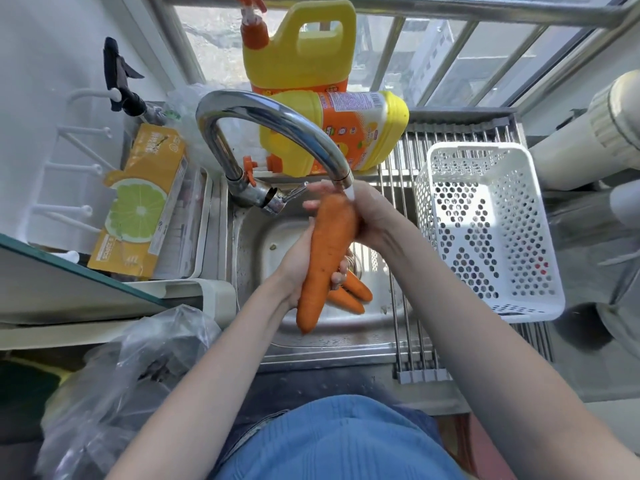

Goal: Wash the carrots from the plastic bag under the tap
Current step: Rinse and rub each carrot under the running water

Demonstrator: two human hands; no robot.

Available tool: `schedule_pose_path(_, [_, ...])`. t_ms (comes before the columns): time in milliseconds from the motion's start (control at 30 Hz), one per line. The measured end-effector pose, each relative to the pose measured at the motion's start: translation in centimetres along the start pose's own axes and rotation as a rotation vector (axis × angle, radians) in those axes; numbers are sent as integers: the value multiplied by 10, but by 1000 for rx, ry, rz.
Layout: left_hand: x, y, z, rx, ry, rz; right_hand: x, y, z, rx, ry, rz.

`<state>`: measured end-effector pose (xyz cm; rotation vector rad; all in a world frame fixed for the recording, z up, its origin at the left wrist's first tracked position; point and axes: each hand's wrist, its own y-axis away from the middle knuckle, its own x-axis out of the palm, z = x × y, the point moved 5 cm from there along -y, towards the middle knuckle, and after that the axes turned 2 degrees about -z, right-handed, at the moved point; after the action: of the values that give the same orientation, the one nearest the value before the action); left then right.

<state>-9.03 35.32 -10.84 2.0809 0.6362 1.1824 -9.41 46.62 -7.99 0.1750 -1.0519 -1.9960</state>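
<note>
A steel sink (249, 244) sat below a curved tap (263, 119). A white basket (485, 230) stood on the rack at its right edge; a plastic bag (131, 375) lay by its near-left corner. The large carrot (327, 258) was under the spout, with the left hand (299, 268) gripping its lower half and the right hand (372, 216) wrapped round its top. Two smaller carrots (353, 292) lay in the basin.

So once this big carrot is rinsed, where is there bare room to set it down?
The white basket on the drying rack looks bare. The sink floor left of the carrot is free. The drain side holds carrots; the left counter is crowded.
</note>
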Motion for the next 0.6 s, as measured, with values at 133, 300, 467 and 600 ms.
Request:
schedule_pose_path(133, [2,2,3,-21,107,22,10,-5,2,-35,53,31])
schedule_pose_path(300, [-4,3,-1,31,-19,-76,-4,-14,-5,-35,185,-290])
schedule_pose_path(467, [-5,14,-3,5,46,77,-7,-10,-8,47,129,-318])
schedule_pose_path(600, [-7,20,-8,79,-56,149,-7,-7,-7,123,-28,-312])
